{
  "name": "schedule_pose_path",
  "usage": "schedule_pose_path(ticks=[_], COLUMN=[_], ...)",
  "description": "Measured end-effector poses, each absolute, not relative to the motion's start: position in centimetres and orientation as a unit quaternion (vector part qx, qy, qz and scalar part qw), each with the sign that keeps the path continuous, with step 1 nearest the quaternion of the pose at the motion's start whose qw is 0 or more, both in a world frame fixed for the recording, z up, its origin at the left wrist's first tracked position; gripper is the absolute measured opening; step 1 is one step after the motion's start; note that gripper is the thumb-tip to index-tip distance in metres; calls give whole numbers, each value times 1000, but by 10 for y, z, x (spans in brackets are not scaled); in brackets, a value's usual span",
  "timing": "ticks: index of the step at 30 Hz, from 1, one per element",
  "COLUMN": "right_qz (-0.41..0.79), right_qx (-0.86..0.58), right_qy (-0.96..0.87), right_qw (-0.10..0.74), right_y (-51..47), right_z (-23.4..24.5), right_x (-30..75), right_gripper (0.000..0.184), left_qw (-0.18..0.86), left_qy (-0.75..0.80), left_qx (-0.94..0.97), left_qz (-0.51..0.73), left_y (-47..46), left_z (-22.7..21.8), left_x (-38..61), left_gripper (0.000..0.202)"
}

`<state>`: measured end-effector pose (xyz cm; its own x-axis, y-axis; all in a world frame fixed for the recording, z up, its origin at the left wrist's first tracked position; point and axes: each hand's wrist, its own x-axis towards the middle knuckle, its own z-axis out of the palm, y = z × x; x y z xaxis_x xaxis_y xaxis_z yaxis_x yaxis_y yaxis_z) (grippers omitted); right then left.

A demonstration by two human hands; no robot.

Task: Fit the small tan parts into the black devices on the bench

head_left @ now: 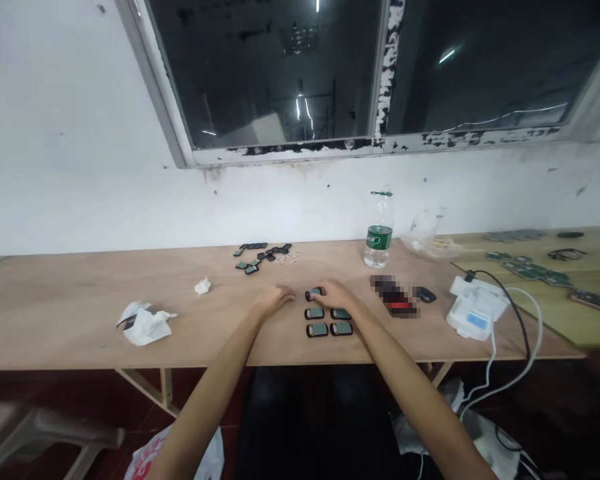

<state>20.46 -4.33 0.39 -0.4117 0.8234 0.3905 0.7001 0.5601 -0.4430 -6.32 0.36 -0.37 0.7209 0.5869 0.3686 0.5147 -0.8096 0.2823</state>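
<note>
My right hand [333, 293] rests on the table with its fingers closed on one end of a small black case with a grey-green board [313, 293]. Just left of that case, my left hand [279, 295] lies low over the tabletop, fingers stretched out and apparently holding nothing. Nearer to me are more cases of the same kind, laid out in pairs: a left one [315, 313] and a right one [340, 314], then a front left one [317, 329] and a front right one [341, 328]. My right wrist partly covers the edge of the right ones.
Several dark cases [254, 246], boards [251, 269] and tiny pale parts [287, 258] lie at the back of the wooden table [220, 333]. A water bottle [379, 237], blurred-out phone-like item [394, 296], black fob [424, 294], white cabled device [475, 313] and crumpled tissues [150, 325] surround them.
</note>
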Motion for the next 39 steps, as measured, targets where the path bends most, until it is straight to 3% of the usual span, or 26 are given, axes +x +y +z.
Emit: schedule_pose_path(ticks=[3,9,15,22,27,32,39], right_qz=[94,162,257,308,325,377,400], right_qx=[-421,-449,-479,-454,-472,-448,-419], right_qy=[-855,-779,-770,-774,-712,-650,-623], right_qw=[288,407,333,316,405,484,525], right_y=[-42,-44,-57,-58,-54,-57,-58], right_z=[2,4,4,-6,-10,-7,-5], right_x=[206,245,292,290,284,279,275], right_gripper=[23,25,21,24,27,36,42], left_qw=[87,162,200,193,186,139,105], left_qy=[293,323,355,368,289,208,173], left_qx=[927,895,870,854,886,929,948], left_qz=[216,262,276,313,310,274,244], left_y=[5,10,9,-1,-12,-7,3], left_z=[-8,-14,-8,4,16,21,19], left_x=[-63,-65,-67,-63,-23,29,51], left_gripper=[26,24,25,31,38,21,18])
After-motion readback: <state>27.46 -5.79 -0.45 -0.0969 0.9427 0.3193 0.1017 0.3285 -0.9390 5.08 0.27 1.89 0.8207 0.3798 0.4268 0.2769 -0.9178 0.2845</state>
